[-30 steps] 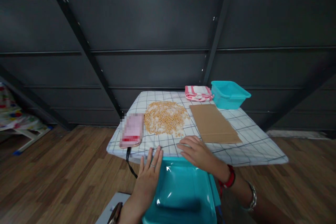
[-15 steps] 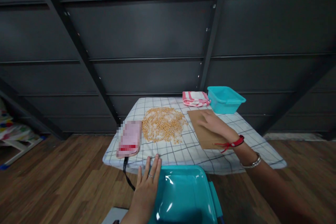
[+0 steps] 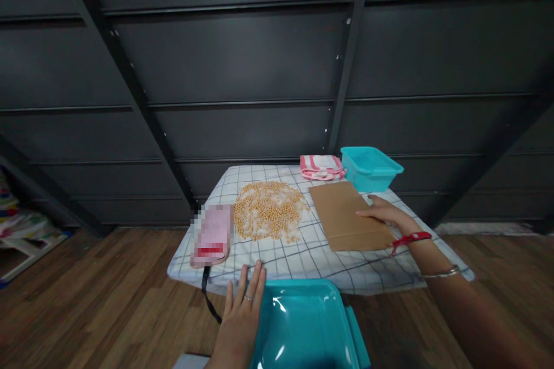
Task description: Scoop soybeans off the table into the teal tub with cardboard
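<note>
My left hand (image 3: 240,314) lies flat with fingers stretched out, at the table's front edge and against the left rim of a teal basin (image 3: 303,328). My right hand (image 3: 392,214) is at the right edge of a brown piece of cardboard (image 3: 340,213). Its thumb lies on top of the board and the fingers curl at the edge, partly hidden. The board lies flat on the checked cloth (image 3: 281,262). To its left, many small yellow beans (image 3: 270,210) are spread in a loose patch, with whitish bits among them.
A pink phone-like object (image 3: 213,233), partly blurred out, lies at the left with a black strap (image 3: 208,294). At the back are a folded pink-and-white towel (image 3: 321,167) and a turquoise tub (image 3: 372,170). A dark panelled wall (image 3: 242,57) stands behind the table.
My right hand has slid right, from the middle of the cardboard to its right edge. My left hand has kept its place. The view has tilted up slightly.
</note>
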Action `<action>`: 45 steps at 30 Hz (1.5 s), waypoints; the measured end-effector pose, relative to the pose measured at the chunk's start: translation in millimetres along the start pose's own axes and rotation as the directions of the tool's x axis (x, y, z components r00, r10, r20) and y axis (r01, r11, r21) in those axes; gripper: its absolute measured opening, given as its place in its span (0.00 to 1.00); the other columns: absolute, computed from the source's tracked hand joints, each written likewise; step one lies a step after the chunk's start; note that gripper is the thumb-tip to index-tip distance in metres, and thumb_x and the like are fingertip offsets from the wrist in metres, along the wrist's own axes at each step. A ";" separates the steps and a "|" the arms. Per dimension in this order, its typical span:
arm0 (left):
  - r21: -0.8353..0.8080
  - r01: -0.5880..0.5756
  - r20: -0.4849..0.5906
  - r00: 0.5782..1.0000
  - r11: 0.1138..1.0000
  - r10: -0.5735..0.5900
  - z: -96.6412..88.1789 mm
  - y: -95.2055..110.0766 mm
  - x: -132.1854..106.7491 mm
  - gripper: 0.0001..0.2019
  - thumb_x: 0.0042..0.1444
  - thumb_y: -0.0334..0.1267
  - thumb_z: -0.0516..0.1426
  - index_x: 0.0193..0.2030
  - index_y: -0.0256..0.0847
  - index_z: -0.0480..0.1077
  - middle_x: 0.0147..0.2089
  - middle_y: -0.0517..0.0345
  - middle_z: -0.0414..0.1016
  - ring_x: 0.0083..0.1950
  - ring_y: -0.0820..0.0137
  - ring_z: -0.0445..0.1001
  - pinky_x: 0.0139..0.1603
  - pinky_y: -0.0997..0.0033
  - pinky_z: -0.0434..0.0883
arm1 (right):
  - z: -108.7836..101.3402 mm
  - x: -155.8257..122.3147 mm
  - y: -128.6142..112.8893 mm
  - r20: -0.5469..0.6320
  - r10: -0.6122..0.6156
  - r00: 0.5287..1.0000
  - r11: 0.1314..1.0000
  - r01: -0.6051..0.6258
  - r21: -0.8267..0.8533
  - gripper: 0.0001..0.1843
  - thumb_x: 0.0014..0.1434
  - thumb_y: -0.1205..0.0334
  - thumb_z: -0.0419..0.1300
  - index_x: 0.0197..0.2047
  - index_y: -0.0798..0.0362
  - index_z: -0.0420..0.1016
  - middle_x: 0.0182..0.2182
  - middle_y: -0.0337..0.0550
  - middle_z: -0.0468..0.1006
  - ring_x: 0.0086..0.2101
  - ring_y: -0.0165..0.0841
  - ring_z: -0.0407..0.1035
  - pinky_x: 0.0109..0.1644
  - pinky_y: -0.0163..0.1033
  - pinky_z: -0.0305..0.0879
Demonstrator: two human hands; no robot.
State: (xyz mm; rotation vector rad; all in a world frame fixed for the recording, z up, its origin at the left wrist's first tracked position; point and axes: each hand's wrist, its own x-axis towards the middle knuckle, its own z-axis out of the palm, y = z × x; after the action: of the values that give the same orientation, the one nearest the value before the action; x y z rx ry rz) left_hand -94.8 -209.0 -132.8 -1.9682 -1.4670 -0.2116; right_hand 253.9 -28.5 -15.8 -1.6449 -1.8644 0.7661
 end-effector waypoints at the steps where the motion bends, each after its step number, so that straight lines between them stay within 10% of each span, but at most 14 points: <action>1: -0.002 0.000 0.000 1.000 1.000 0.000 -0.2 0.1 0.3 0.31 0.48 0.25 0.45 0.61 0.42 0.53 0.68 0.63 0.43 0.68 0.60 0.30 0.52 0.57 0.66 | -5.7 -3.2 -2.9 0.030 0.006 1.000 0.999 -0.007 0.044 0.25 0.39 0.51 0.60 0.41 0.53 0.68 0.40 0.50 0.75 0.40 0.45 0.69 0.42 0.45 0.66; 8: 0.010 0.011 -0.020 1.000 1.000 -0.011 1.6 3.9 1.0 0.29 0.50 0.25 0.45 0.61 0.40 0.53 0.69 0.59 0.40 0.68 0.57 0.33 0.54 0.54 0.65 | -57.3 -19.0 -29.5 0.085 0.013 0.996 0.982 -0.028 0.189 0.28 0.42 0.49 0.58 0.46 0.52 0.65 0.43 0.48 0.73 0.41 0.43 0.69 0.41 0.45 0.68; 13: -0.014 0.013 0.005 1.000 1.000 -0.013 1.3 6.2 -1.0 0.30 0.51 0.25 0.44 0.63 0.41 0.49 0.68 0.60 0.44 0.68 0.59 0.34 0.55 0.55 0.64 | -66.3 -21.7 -71.9 0.010 -0.294 0.956 0.953 0.294 -0.077 0.28 0.50 0.50 0.55 0.54 0.49 0.60 0.49 0.45 0.69 0.47 0.43 0.65 0.45 0.46 0.64; 20: -0.025 0.054 0.117 0.992 0.998 -0.051 -3.7 12.0 0.1 0.29 0.53 0.25 0.43 0.63 0.40 0.49 0.66 0.54 0.51 0.66 0.57 0.46 0.55 0.53 0.63 | -11.8 -25.1 -113.5 0.318 -0.497 0.807 0.626 0.587 -0.512 0.24 0.58 0.64 0.46 0.59 0.51 0.57 0.47 0.46 0.72 0.40 0.37 0.68 0.40 0.41 0.63; 28: -0.040 0.049 0.167 0.985 0.998 -0.042 -5.6 9.6 1.5 0.31 0.50 0.21 0.42 0.62 0.41 0.50 0.64 0.55 0.55 0.63 0.58 0.53 0.54 0.55 0.65 | 32.9 -42.9 -88.1 0.304 -0.541 0.784 0.362 0.543 -0.758 0.24 0.55 0.75 0.45 0.55 0.54 0.61 0.37 0.47 0.75 0.33 0.35 0.69 0.31 0.37 0.62; 36: -0.067 0.043 0.181 0.983 0.997 -0.030 -3.6 6.3 0.2 0.35 0.46 0.19 0.42 0.63 0.43 0.46 0.66 0.57 0.52 0.65 0.60 0.48 0.55 0.56 0.64 | 65.2 -74.1 -36.3 0.300 -0.575 0.761 0.385 0.575 -0.722 0.17 0.50 0.68 0.59 0.45 0.56 0.68 0.36 0.50 0.75 0.35 0.38 0.69 0.34 0.40 0.65; 45: -0.058 0.055 0.215 0.976 0.997 -0.041 -4.9 10.8 3.3 0.35 0.49 0.17 0.41 0.64 0.43 0.38 0.67 0.52 0.44 0.66 0.59 0.44 0.58 0.53 0.61 | 119.6 -116.6 -54.0 0.324 -0.685 0.653 0.419 0.717 -0.557 0.03 0.54 0.71 0.56 0.32 0.54 0.67 0.29 0.42 0.69 0.31 0.34 0.63 0.33 0.39 0.59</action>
State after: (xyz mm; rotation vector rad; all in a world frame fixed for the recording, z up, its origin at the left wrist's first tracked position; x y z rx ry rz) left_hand -82.7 -210.9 -131.9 -2.0598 -1.6643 -0.0696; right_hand 144.6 -157.5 -63.1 -0.9082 -2.7456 -0.2763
